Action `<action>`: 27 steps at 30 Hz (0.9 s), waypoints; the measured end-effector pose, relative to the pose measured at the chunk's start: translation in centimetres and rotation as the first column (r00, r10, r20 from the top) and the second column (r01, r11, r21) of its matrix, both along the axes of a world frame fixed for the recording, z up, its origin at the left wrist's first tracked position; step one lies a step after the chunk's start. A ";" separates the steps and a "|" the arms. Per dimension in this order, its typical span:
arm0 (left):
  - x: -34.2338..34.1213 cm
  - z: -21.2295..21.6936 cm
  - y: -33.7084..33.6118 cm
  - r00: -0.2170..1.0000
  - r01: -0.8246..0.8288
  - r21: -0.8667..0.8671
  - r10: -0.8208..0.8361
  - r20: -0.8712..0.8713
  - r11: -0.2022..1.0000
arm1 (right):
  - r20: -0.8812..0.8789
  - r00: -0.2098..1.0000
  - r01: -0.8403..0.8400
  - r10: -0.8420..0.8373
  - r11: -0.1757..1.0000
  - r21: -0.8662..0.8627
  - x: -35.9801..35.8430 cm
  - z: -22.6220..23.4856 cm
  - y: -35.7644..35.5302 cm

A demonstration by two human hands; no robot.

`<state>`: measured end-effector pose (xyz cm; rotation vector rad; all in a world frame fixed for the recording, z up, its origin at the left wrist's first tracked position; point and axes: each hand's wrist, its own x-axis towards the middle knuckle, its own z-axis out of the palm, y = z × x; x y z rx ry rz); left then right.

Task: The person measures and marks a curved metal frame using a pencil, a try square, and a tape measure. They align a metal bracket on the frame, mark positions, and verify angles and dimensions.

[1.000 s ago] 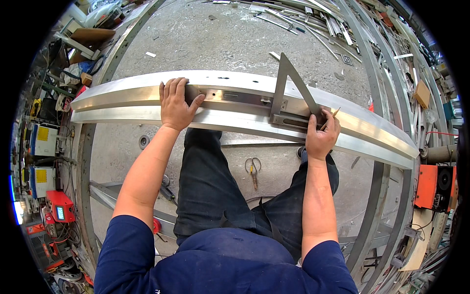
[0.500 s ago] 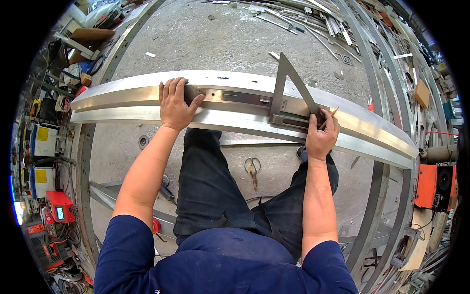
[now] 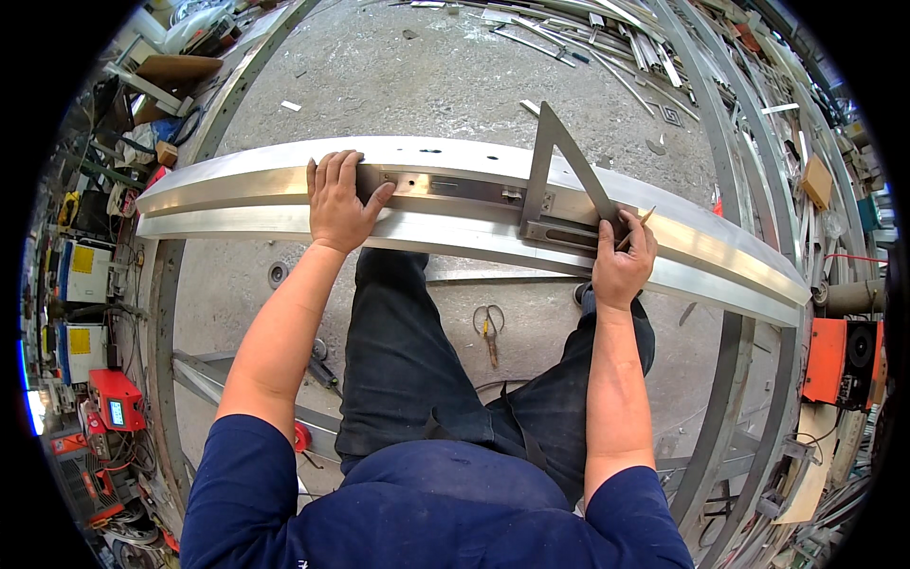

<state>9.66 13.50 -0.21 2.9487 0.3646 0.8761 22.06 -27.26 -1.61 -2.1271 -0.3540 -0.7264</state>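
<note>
Silver aluminium profile (image 3: 237, 223) spans the steel frame (image 3: 163, 322) before the person, with a slotted metal lock plate (image 3: 455, 188) lying along it. The left hand (image 3: 338, 211) drapes over the plate's left end, thumb spread from the fingers; whether they clamp it, I cannot tell. The right hand (image 3: 626, 261) has its fingers clamped on the base of an upright triangular square (image 3: 582, 173), a pencil (image 3: 649, 215) tucked among them. Snips (image 3: 493, 353) lie on the floor (image 3: 360, 85).

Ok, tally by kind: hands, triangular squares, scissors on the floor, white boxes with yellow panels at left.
Hands: 2 (left hand, right hand)
Triangular square: 1
Scissors: 1
White boxes with yellow panels: 2
Total: 6
</note>
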 end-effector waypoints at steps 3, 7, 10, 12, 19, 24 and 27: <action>0.0 0.0 0.1 1.000 0.001 -0.007 -0.001 -0.010 1.000 | -0.010 1.000 -0.005 0.005 1.000 0.000 -0.1 0.2 0.1; 0.0 0.1 0.1 1.000 0.004 -0.008 -0.004 -0.004 1.000 | -0.015 1.000 -0.009 0.009 1.000 0.006 -0.2 0.3 0.1; -0.1 0.0 0.1 1.000 0.008 0.004 -0.008 -0.001 1.000 | -0.021 1.000 -0.003 0.003 1.000 -0.011 -0.1 0.3 0.0; -0.1 0.0 0.0 1.000 0.007 0.005 -0.007 0.002 1.000 | -0.024 1.000 -0.001 0.001 1.000 -0.013 -0.1 0.3 0.0; 0.0 -0.1 0.0 1.000 0.000 -0.003 0.000 -0.006 1.000 | -0.029 1.000 -0.006 0.006 1.000 0.007 -0.1 0.2 0.0; -0.1 -0.1 0.2 1.000 0.011 0.007 -0.011 0.015 1.000 | -0.028 1.000 -0.012 0.012 1.000 0.005 -0.1 0.3 0.1; -0.1 0.0 0.1 1.000 0.015 0.006 -0.015 0.022 1.000 | -0.020 1.000 -0.010 0.010 1.000 0.003 -0.1 0.2 0.0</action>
